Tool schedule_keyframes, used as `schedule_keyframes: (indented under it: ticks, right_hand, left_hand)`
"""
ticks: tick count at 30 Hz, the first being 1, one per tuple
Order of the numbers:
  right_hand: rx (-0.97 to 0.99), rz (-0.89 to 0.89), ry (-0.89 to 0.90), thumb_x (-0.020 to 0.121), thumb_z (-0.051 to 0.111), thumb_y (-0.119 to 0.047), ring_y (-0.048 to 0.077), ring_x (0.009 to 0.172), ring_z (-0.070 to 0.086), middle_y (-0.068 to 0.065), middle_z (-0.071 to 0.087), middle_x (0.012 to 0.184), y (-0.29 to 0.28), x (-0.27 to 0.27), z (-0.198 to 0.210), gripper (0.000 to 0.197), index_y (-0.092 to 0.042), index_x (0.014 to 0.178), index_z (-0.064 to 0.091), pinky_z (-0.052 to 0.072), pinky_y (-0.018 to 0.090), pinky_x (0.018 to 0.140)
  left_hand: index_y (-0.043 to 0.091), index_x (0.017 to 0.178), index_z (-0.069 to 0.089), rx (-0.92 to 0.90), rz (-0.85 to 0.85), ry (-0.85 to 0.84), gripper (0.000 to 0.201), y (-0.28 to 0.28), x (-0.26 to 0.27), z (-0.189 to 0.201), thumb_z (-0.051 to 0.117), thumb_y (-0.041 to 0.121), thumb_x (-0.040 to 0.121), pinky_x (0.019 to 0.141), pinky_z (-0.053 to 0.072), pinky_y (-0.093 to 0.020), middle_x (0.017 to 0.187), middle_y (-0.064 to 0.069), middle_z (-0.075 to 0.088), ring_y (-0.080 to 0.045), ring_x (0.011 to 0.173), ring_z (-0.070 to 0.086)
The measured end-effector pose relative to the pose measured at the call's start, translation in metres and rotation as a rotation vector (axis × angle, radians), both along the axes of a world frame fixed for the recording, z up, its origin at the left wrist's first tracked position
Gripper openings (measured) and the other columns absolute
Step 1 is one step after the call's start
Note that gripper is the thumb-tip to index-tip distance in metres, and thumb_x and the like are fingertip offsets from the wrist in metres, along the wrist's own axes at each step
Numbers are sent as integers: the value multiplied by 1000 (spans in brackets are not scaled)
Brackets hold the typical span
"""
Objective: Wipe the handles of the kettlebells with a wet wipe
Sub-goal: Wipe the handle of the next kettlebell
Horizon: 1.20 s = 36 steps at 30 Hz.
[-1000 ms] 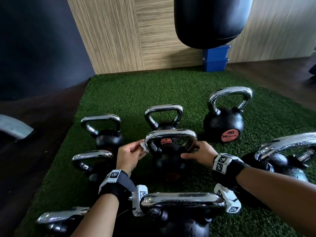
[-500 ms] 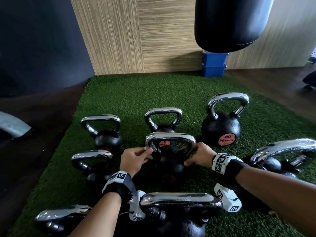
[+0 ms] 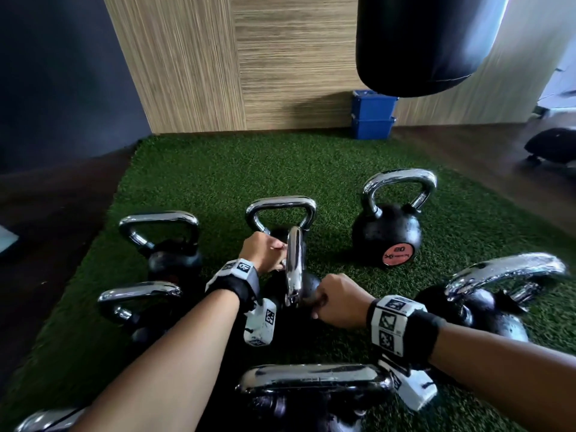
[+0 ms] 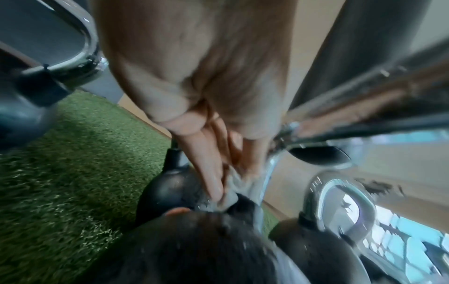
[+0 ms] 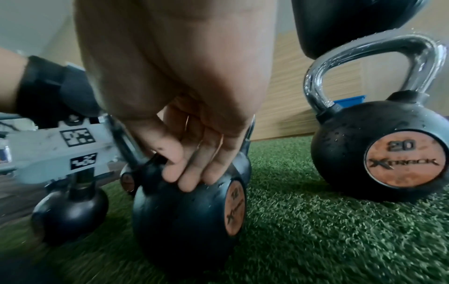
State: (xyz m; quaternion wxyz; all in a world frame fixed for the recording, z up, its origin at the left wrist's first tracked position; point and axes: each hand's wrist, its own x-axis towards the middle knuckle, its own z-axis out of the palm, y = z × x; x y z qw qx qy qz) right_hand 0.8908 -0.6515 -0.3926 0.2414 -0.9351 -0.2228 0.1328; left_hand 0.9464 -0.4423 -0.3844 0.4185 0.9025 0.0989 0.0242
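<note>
The middle kettlebell (image 3: 294, 269) stands on the green turf (image 3: 249, 169) with its chrome handle edge-on to me. My left hand (image 3: 279, 257) is on the handle's left side and pinches a small grey-white wet wipe (image 4: 230, 184) against the chrome. My right hand (image 3: 316, 304) grips the near foot of the handle where it meets the black ball (image 5: 184, 217). In the right wrist view its fingertips (image 5: 192, 184) lie on top of the ball. The far side of the handle is hidden.
Several other chrome-handled kettlebells ring this one: a 20 kg one (image 3: 386, 235) at the right, one (image 3: 280, 204) behind, two at the left (image 3: 159, 219), one (image 3: 311, 378) close to me. A black punching bag (image 3: 420, 42) hangs above blue boxes (image 3: 372, 116).
The middle kettlebell has turned about a quarter turn, from handle face-on to edge-on. My right hand came nearer to me, and my left hand with the wipe went farther away.
</note>
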Motion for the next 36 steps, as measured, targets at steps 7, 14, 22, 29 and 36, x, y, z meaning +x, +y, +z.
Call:
schedule_keyframes:
  ticks: [7, 14, 22, 29, 36]
  right_hand:
    - [80, -163, 139, 78, 76, -56, 20, 119, 60, -4, 63, 125, 7, 35, -7, 68, -30, 137, 55, 46, 26, 99]
    - [237, -108, 248, 80, 76, -53, 13, 101, 70, -6, 74, 109, 8, 35, -18, 51, -32, 125, 65, 52, 32, 100]
    - [279, -83, 262, 79, 78, -50, 12, 100, 71, -7, 75, 109, 6, 40, -19, 53, -28, 125, 66, 54, 32, 98]
    - [303, -74, 284, 76, 80, -53, 10, 98, 71, -9, 76, 107, 4, 48, -26, 55, -32, 125, 66, 54, 30, 97]
    - [356, -39, 322, 72, 84, -50, -2, 73, 67, -14, 74, 84, 2, 58, -31, 42, -32, 108, 74, 51, 21, 76]
  left_hand:
    - [-2, 101, 79, -259, -30, 2, 16, 3, -6, -22, 77, 8, 89, 71, 62, -31, 86, -18, 79, -6, 67, 68]
    - [12, 89, 81, -465, 120, -99, 9, -5, 4, -4, 84, 6, 83, 72, 64, -29, 91, -13, 80, -17, 76, 77]
    - [-1, 100, 77, -691, 56, -104, 14, -6, 3, 4, 78, 3, 87, 74, 64, -29, 99, -19, 77, -20, 83, 76]
    - [1, 103, 74, -863, 7, -46, 15, 5, -13, 15, 71, 0, 89, 65, 63, -22, 80, -4, 80, -8, 68, 74]
    - [0, 94, 76, -689, -26, 17, 11, 4, -25, 40, 78, 1, 84, 78, 64, -31, 93, -17, 77, -19, 79, 75]
